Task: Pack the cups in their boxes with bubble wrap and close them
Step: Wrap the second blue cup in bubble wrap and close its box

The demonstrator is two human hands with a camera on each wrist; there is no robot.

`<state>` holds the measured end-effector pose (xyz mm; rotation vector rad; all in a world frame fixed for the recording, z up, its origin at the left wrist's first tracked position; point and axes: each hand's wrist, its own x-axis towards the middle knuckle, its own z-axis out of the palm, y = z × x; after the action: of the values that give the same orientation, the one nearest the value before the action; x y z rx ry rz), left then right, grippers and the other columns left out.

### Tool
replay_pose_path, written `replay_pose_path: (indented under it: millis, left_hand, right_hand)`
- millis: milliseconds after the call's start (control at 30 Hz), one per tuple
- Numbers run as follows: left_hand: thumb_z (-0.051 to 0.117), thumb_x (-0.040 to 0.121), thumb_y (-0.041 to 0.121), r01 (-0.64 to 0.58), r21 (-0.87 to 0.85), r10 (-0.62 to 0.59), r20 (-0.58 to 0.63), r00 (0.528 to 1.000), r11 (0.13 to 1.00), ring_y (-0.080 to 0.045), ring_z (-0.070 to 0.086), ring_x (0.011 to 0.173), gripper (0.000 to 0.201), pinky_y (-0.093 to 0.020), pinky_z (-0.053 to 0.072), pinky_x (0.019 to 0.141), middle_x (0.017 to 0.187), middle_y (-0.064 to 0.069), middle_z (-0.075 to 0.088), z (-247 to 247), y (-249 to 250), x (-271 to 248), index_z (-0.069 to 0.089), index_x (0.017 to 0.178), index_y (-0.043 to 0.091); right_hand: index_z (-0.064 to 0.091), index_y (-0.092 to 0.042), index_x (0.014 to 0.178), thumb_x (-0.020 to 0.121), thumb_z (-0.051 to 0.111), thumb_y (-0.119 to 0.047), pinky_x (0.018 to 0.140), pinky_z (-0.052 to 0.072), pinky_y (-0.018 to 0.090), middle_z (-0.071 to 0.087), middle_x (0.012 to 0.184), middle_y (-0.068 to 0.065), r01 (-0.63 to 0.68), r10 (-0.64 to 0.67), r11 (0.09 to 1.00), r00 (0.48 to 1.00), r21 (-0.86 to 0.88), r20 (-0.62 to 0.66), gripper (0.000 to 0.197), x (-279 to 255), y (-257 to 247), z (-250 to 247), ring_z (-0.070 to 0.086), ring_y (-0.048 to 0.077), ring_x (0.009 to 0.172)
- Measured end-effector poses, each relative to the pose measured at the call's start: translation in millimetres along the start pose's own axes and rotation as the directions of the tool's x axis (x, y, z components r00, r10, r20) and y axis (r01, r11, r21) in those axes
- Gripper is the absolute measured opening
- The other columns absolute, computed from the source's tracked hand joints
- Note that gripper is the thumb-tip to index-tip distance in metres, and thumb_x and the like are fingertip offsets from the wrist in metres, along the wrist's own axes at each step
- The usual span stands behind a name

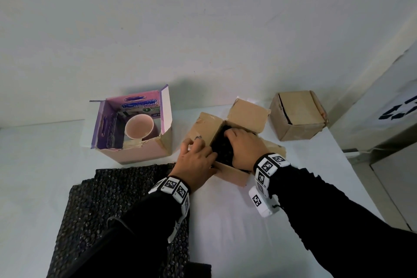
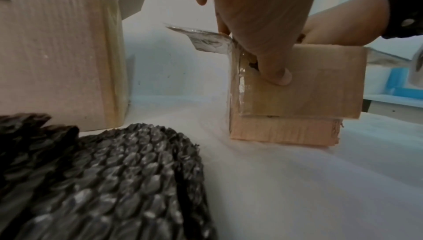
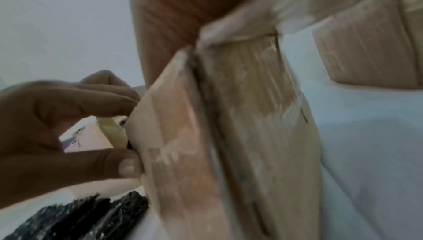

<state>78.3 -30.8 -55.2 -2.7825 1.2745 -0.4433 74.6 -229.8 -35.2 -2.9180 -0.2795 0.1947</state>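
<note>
An open brown cardboard box (image 1: 232, 172) stands mid-table with its flaps spread. Inside lies a bundle of black bubble wrap (image 1: 222, 149); whatever it wraps is hidden. My right hand (image 1: 241, 144) reaches into the box, fingers curled over the bundle. My left hand (image 1: 197, 156) grips the box's near left corner, thumb (image 2: 278, 75) pressed on the outer wall (image 2: 320, 84) and fingers over the rim. A pink cup (image 1: 140, 128) stands bare in an open pink and purple box (image 1: 135, 151) at the left.
A flat sheet of black bubble wrap (image 1: 108, 198) lies on the white table in front of the pink box, under my left forearm. A closed brown box (image 1: 297, 115) sits at the back right near the table's right edge. A wall runs behind.
</note>
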Motion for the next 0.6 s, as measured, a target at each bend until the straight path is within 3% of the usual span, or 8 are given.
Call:
replay_pose_path:
  millis: [67, 133, 267, 367, 467, 533, 600]
  left_hand:
    - [0.043, 0.076, 0.057, -0.013, -0.006, 0.013, 0.012, 1.0, 1.0, -0.025, 0.047, 0.102, 0.041, -0.046, 0.028, 0.092, 0.084, 0.009, 0.061, 0.6, -0.9, 4.2, 0.069, 0.084, 0.026]
    - [0.038, 0.076, 0.057, -0.019, -0.01, 0.019, 0.011, 1.0, 1.0, -0.025, 0.044, 0.1, 0.045, -0.046, 0.027, 0.092, 0.084, 0.008, 0.061, 1.0, -3.3, 7.5, 0.071, 0.082, 0.026]
    - [0.05, 0.073, 0.059, -0.042, -0.017, 0.043, 0.007, 0.999, 0.999, -0.024, 0.042, 0.1, 0.037, -0.045, 0.027, 0.091, 0.089, 0.007, 0.06, 3.6, -4.9, 9.6, 0.071, 0.079, 0.028]
    - [0.046, 0.073, 0.058, -0.023, -0.078, 0.024, 0.007, 1.0, 0.997, -0.024, 0.042, 0.104, 0.039, -0.043, 0.028, 0.091, 0.097, 0.008, 0.061, 4.5, -1.3, 8.2, 0.069, 0.078, 0.027]
    - [0.054, 0.072, 0.055, 0.014, -0.124, -0.019, -0.033, 0.999, 0.992, -0.024, 0.042, 0.106, 0.034, -0.042, 0.028, 0.09, 0.091, 0.011, 0.063, 4.3, 3.0, 5.9, 0.062, 0.08, 0.023]
    - [0.068, 0.067, 0.052, 0.04, -0.15, -0.047, -0.038, 0.998, 0.988, -0.023, 0.042, 0.106, 0.037, -0.042, 0.029, 0.089, 0.089, 0.01, 0.063, 4.1, 5.2, 4.4, 0.06, 0.088, 0.023]
    - [0.073, 0.065, 0.051, 0.06, -0.176, -0.067, -0.034, 0.997, 0.983, -0.023, 0.043, 0.106, 0.045, -0.042, 0.03, 0.086, 0.092, 0.01, 0.064, 3.4, 7.4, 2.8, 0.06, 0.1, 0.025]
  right_hand:
    - [0.04, -0.015, 0.124, 0.071, 0.063, -0.028, 0.076, 0.043, 0.034, 0.058, 0.115, 0.007, -0.002, 0.004, 0.999, 0.998, -0.034, 0.057, 0.06, 4.0, 2.5, -0.6, 0.056, 0.027, 0.103]
    - [0.04, -0.016, 0.122, 0.071, 0.063, -0.029, 0.075, 0.038, 0.032, 0.061, 0.111, 0.007, 0.014, -0.007, 0.997, 0.997, -0.082, 0.082, 0.057, 8.9, 3.5, -0.6, 0.057, 0.027, 0.1]
    - [0.045, -0.016, 0.127, 0.073, 0.064, -0.028, 0.091, 0.043, 0.037, 0.056, 0.123, 0.006, 0.018, -0.007, 0.997, 0.99, -0.077, 0.14, 0.059, 14.3, 6.2, -2.7, 0.053, 0.026, 0.112]
    - [0.055, -0.015, 0.125, 0.074, 0.062, -0.02, 0.091, 0.046, 0.042, 0.054, 0.123, 0.006, 0.067, -0.066, 0.998, 0.997, 0.009, -0.037, 0.051, 3.4, 10.2, 2.7, 0.049, 0.026, 0.113]
    - [0.066, -0.016, 0.111, 0.075, 0.048, -0.018, 0.082, 0.048, 0.044, 0.06, 0.106, 0.004, 0.143, -0.113, 0.984, 0.963, 0.108, -0.245, 0.04, -15.8, 16.4, 13.2, 0.051, 0.025, 0.097]
    - [0.066, -0.017, 0.109, 0.08, 0.044, -0.027, 0.078, 0.047, 0.042, 0.061, 0.101, 0.002, 0.199, -0.149, 0.966, 0.951, 0.167, -0.271, 0.038, -29.8, 17.7, 16.2, 0.052, 0.022, 0.09]
    - [0.066, -0.017, 0.111, 0.087, 0.049, -0.036, 0.078, 0.046, 0.04, 0.059, 0.104, 0.001, 0.254, -0.199, 0.954, 0.935, 0.163, -0.292, 0.035, -41.5, 18.4, 16.0, 0.051, 0.019, 0.089]
